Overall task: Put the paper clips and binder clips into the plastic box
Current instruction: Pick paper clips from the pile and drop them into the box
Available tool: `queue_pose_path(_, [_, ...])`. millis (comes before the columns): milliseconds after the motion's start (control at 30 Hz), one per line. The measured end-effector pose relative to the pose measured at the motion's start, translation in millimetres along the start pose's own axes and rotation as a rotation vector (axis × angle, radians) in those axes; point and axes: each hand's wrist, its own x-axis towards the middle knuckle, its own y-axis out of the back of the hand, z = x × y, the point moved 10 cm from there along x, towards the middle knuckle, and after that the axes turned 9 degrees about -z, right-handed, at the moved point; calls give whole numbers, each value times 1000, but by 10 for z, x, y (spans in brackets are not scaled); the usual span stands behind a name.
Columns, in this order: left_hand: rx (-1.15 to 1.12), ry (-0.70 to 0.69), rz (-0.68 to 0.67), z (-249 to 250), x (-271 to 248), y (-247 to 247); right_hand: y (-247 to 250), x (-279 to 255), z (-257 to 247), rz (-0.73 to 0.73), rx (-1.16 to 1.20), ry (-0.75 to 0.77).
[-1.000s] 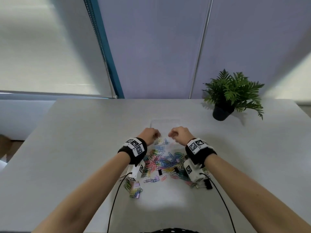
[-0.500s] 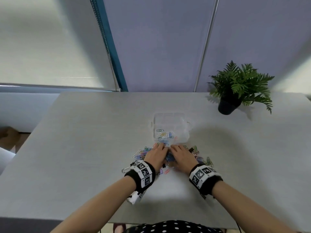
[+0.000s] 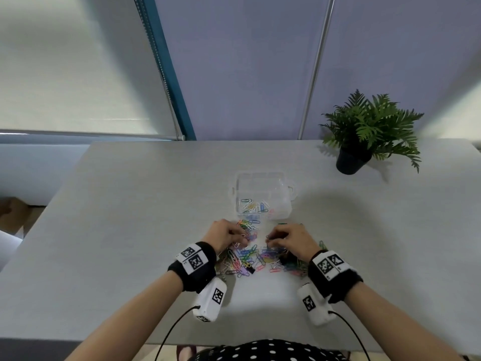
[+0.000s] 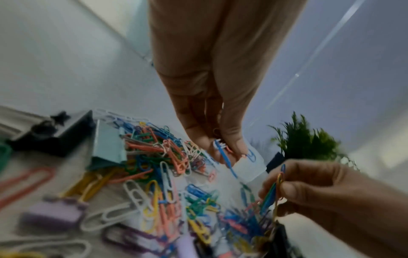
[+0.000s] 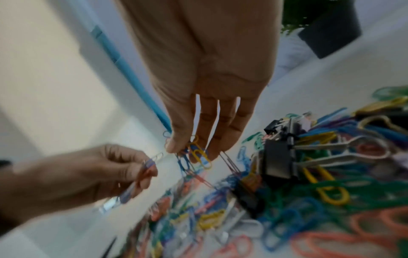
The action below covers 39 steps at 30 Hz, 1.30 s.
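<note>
A clear plastic box (image 3: 263,183) stands open mid-table with several paper clips in its near part. Just in front of it lies a pile of coloured paper clips (image 3: 250,259). My left hand (image 3: 242,237) hovers over the pile's left side and pinches a small bunch of clips, a blue one (image 4: 225,157) hanging from thumb and fingers. My right hand (image 3: 270,238) is over the right side and pinches several clips, a yellow one (image 5: 200,155) among them. Binder clips are mixed into the pile: black (image 5: 278,160), teal (image 4: 108,144), purple (image 4: 55,214).
A potted fern (image 3: 364,136) stands at the back right of the grey table (image 3: 130,217). The wrist cameras' cables hang over the near table edge. A wall and a window blind close off the far side.
A second ago both hands were over the box; they drew back to the pile, came together on it, and now sit slightly apart, each pinching clips.
</note>
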Motion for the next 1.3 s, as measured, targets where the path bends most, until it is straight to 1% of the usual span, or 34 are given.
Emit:
queue_pose_path(67, [-200,31,-29,-72,10,-25,14,-2,9,5,196,-21])
queue_pose_path(133, [-294,54,-58,-121,31,-51,16,-2,34,3,350,-49])
queue_pose_path(200, [-338,48,-88,-91,45,-73,2,-4,49,-11,453,-75])
queue_pose_path(267, [-348,23,-83,-3,67,-34,35,10,52,3,524,-92])
queue_pose_path(333, [-318,-22,-47,129,136,92,144,51,24,54,572,-88])
queue_pose_path(400, [-247,-72,14,293,251,273,296,124,-35,129,603,-70])
queue_pose_path(467, [-125,-112,106,464,362,472,457,221,-122,199,588,-42])
queue_pose_path(533, [35,-114,154,567,450,570,601,330,-199,268,537,-22])
queue_pose_path(633, [265,-86,77,581,489,464,686,469,-291,302,435,-29])
queue_pose_path(667, [315,-98,67,589,459,428,677,506,-327,282,341,-39])
queue_pose_path(733, [379,-165,97,648,345,397,636,527,-422,226,20,-48])
queue_pose_path(767, [387,-209,110,677,274,375,600,496,-485,201,-142,-30])
queue_pose_path(800, [389,-253,99,703,202,330,551,448,-545,173,-255,2])
queue_pose_path(867, [420,-314,-8,703,74,133,442,303,-573,111,-356,56])
queue_pose_path(933, [472,-346,-126,645,-48,-112,386,117,-456,47,-424,50])
queue_pose_path(1033, [540,-402,-188,587,-164,-438,469,-179,-131,28,-596,-29])
queue_pose_path(1133, [674,-481,-229,711,-149,-854,570,-400,256,12,-771,-214])
queue_pose_path(1200, [792,-473,-256,794,-62,-1116,520,-498,489,-49,-832,-355])
queue_pose_path(1233, [836,-458,-270,812,-17,-1223,463,-529,564,-67,-840,-398])
queue_pose_path(1300, [912,-415,-278,777,67,-1354,333,-549,605,-48,-853,-420])
